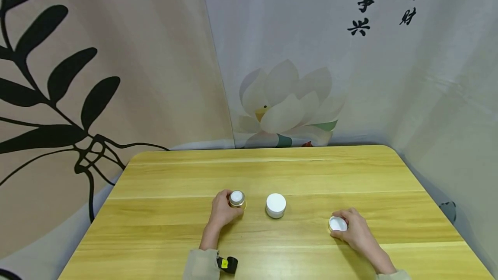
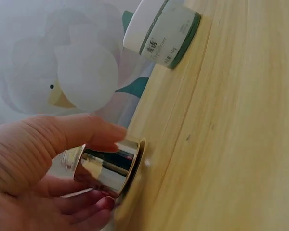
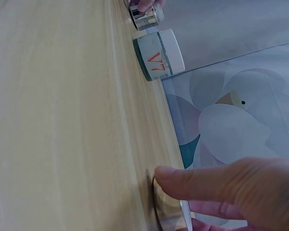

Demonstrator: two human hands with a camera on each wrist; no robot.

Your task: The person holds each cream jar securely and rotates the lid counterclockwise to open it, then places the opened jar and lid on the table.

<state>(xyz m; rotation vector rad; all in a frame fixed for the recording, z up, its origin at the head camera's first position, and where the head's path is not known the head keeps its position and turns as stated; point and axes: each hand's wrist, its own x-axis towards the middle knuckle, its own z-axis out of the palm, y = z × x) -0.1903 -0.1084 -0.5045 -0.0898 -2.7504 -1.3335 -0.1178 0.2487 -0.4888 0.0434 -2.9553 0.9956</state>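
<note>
Left of the table's middle, my left hand (image 1: 223, 211) grips a small shiny gold jar (image 1: 237, 198) with thumb and fingers around its sides. The jar stands upright, and its lidless, threaded neck and whitish top show. At the right, my right hand (image 1: 359, 233) pinches a gold-rimmed jar lid (image 1: 338, 224) by its edges, white inside facing up. The lid is at the tabletop; in the right wrist view the thumb partly covers it. Between the hands stands a white-lidded cream jar (image 1: 276, 205), with green base and printed label (image 3: 155, 58), touched by neither hand.
The wooden table (image 1: 295, 172) has rounded far corners. Behind it hangs a pale curtain (image 1: 295, 33) with a printed flower, leaves and characters. A black strap with a yellow mark (image 1: 227, 264) sits at my left wrist.
</note>
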